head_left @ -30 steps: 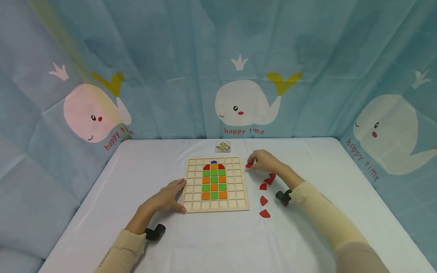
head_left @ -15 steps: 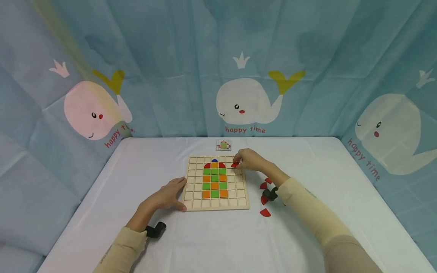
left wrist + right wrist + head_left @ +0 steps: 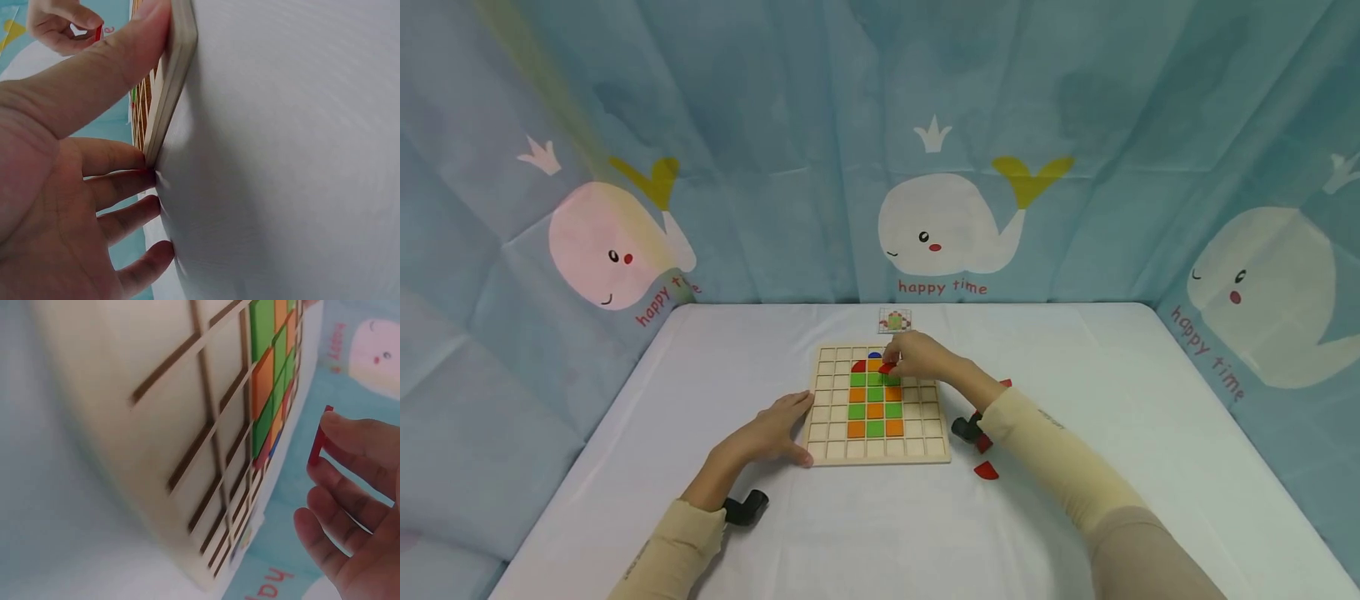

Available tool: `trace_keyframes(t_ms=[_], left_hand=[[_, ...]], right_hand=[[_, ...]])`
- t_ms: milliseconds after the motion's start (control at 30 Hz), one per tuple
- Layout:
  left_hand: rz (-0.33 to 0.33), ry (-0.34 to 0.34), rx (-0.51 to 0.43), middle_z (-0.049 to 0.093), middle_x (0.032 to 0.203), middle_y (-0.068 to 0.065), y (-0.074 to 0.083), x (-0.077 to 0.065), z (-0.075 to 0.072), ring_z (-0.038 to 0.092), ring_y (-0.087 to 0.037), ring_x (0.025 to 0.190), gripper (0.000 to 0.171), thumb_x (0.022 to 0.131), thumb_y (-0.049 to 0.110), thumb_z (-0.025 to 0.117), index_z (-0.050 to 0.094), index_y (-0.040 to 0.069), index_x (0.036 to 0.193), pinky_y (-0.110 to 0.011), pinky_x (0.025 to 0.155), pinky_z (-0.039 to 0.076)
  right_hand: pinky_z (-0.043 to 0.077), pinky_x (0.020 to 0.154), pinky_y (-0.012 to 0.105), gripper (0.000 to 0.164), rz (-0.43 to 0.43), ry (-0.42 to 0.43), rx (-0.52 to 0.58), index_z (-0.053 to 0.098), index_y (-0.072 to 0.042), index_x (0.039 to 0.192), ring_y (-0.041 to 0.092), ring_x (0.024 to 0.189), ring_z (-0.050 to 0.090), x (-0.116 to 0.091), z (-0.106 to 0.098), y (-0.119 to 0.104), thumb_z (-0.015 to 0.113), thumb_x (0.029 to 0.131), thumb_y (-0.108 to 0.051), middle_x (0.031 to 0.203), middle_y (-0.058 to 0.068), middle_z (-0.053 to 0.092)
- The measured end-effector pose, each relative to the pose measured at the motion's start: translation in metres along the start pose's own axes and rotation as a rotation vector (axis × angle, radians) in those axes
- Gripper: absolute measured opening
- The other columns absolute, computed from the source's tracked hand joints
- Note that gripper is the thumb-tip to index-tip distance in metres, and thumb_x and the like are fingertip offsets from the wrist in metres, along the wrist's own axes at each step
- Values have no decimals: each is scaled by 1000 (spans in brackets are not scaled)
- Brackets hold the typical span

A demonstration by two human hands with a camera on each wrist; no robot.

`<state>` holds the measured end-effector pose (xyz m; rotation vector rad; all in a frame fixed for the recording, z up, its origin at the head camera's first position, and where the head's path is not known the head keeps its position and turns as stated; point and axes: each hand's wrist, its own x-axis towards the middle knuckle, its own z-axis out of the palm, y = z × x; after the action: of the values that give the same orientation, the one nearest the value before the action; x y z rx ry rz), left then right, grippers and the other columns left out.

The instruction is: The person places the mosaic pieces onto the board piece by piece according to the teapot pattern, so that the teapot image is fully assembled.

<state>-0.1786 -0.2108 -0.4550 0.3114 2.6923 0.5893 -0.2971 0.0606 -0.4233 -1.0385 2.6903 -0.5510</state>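
Note:
A wooden grid board [image 3: 922,429] lies on the table, bearing green and orange square tiles [image 3: 875,411]. Above them sit a red quarter-round piece [image 3: 859,367] and a blue half-round piece [image 3: 875,356]. My right hand [image 3: 919,356] pinches another red quarter-round piece [image 3: 320,435] between thumb and fingertip, held over the upper part of the board. My left hand [image 3: 771,429] rests against the board's left edge. In the left wrist view its thumb [image 3: 125,56] touches the board near a corner, while the fingers reach forward along the edge, fairly straight.
A small printed pattern card [image 3: 895,320] lies behind the board. Loose red quarter-round pieces [image 3: 987,471] lie to the right, partly hidden by my right forearm and its black wrist camera [image 3: 967,429]. A whale-print curtain [image 3: 775,167] surrounds the table.
My right hand has carried the red quarter-round piece leftward, from beside the board to over its upper middle. The left hand has stayed at the board's left edge.

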Motion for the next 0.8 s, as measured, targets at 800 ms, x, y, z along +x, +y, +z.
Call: trace_keyframes(t_ms=[800], left_hand=[[22, 2, 14, 27, 158, -23, 0, -1, -2, 21, -44, 147, 110, 67, 32, 88, 27, -2, 151, -66, 114, 23]], right_hand=[[52, 86, 27, 20, -99, -77, -49, 74, -9, 105, 14, 88, 59, 46, 30, -51, 72, 89, -20, 99, 4, 70]])
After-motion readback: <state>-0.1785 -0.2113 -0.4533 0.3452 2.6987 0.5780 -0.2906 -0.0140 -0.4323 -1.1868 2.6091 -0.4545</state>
